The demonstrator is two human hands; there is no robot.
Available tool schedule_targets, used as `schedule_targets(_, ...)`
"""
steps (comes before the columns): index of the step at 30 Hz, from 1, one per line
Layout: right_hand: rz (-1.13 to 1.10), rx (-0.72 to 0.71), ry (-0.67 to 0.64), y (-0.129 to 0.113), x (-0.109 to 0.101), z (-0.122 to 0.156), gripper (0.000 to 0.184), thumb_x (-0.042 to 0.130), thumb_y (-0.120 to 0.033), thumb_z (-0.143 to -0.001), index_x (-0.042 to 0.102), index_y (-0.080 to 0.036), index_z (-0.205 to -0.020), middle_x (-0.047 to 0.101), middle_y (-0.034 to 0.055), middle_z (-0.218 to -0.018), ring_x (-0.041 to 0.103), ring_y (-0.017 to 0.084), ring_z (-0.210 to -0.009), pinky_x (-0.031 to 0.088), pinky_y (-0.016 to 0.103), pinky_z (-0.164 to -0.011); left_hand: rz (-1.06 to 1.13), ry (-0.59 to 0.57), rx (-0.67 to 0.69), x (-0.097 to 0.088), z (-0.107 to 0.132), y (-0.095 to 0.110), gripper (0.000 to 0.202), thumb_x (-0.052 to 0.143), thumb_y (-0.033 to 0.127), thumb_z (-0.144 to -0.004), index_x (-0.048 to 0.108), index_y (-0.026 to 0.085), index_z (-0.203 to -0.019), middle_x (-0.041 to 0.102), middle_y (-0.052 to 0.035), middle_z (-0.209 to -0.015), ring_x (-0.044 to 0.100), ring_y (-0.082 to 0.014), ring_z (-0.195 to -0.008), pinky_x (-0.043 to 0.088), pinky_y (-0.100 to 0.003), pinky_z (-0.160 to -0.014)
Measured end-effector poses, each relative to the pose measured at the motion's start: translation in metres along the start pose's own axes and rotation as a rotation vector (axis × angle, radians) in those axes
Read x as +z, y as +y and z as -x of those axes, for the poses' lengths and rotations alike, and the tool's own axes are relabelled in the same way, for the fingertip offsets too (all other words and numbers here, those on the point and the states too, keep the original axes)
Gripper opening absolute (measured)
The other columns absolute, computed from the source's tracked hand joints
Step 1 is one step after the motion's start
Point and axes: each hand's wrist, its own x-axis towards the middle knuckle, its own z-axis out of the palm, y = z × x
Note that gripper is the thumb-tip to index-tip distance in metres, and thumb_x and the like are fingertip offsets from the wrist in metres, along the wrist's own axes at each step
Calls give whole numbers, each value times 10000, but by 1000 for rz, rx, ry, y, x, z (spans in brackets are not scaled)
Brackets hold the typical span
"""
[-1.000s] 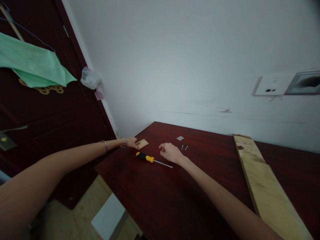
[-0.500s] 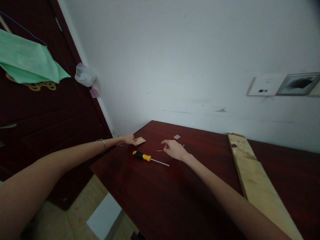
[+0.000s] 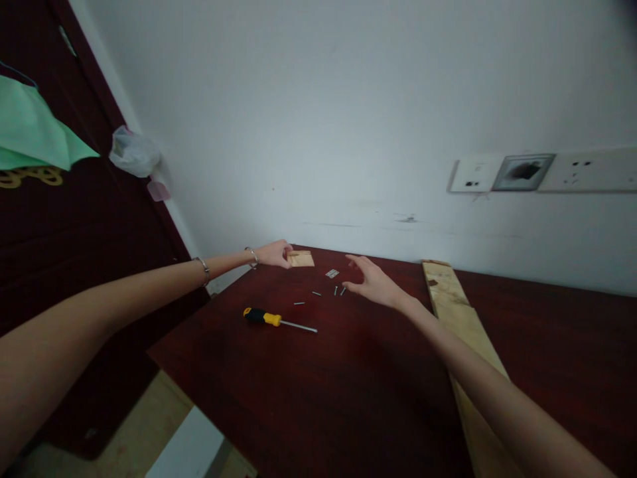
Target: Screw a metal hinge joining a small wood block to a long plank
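Note:
My left hand (image 3: 277, 253) grips the left end of a small flat piece of wood (image 3: 301, 259) near the table's far left corner. To the right, my right hand (image 3: 371, 280) hovers over the table with thumb and fingers apart and nothing between them. A small metal hinge plate (image 3: 332, 273) lies between the two hands. Several screws (image 3: 317, 293) are scattered just in front of it. Closer to me rests a screwdriver (image 3: 269, 318) with a black and yellow handle, its shaft pointing right.
A long wooden board (image 3: 460, 312) lies on the dark red table (image 3: 348, 398), partly under my right forearm. Behind stands a white wall with sockets (image 3: 472, 175). A dark door (image 3: 89, 232) is at the left, and a white box (image 3: 186, 445) sits below the table edge.
My left hand has lifted the wood piece and moved it right and away from me. My right hand has moved right, uncovering the screws, with its fingers spread wider. The view has turned rightward.

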Motion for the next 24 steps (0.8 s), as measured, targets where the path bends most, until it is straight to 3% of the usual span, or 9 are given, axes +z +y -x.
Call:
schedule_targets(6,76,26,21,21,-41,19,991,663,-609,-625,265,-133,-1397,349,199,-1395,340,312,-1301,293,465,-1073,76,31,200,20,-38,66,493,680,272,-552,550,126,-1004,602,-47,-946,562,-144,-795,429,-259,-689)
schedule_targets(10,111,57,-57,28,-61,37,1056,669,-647,-582,246,-142,-1408,288,196,-1438,268,325,-1341,253,486,-1093,175,-8,395,40,-46,105,464,679,245,-574,522,148,-1000,534,-51,-1019,553,-136,-815,444,-264,-697)
schedule_targets(17,170,67,-129,28,-82,71,992,686,-644,-559,355,-139,-1347,355,185,-1395,331,319,-1303,297,471,-1065,126,-31,548,65,-46,158,503,702,191,-560,517,171,-1027,489,-40,-1027,517,-162,-883,447,-314,-774)
schedule_targets(24,210,86,-125,26,-86,93,652,703,-521,-617,523,-147,-1120,459,159,-1274,429,287,-1210,354,433,-1016,89,-90,621,78,-53,181,516,704,197,-579,501,166,-1052,469,-40,-1031,509,-165,-892,447,-299,-777)
